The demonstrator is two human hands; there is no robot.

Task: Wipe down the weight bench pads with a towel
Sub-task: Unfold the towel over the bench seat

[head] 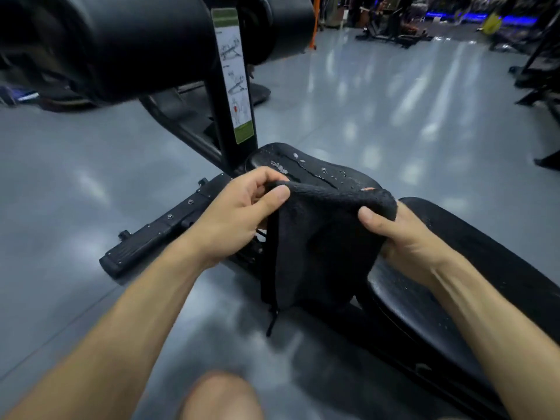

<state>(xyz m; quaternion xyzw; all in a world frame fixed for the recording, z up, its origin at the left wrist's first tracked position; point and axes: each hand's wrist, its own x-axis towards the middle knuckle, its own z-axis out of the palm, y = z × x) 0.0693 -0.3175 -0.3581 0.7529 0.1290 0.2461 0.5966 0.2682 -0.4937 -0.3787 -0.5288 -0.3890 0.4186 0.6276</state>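
Observation:
A black towel [315, 237] hangs between my two hands just above the bench. My left hand [233, 213] pinches its upper left corner with thumb and fingers. My right hand [397, 234] grips its upper right edge. Behind the towel lies the small black seat pad [306, 165], with water drops and wet streaks on it. The long black back pad [472, 268] runs to the lower right under my right forearm and also carries small drops. The towel hides the gap between the two pads.
A black upright post with an instruction sticker [235, 77] stands behind the seat pad, under large black roller pads [127, 40]. The bench's foot bar [157, 231] lies on the grey floor at left. Other gym machines [394, 28] stand far back. My knee [218, 395] shows at the bottom.

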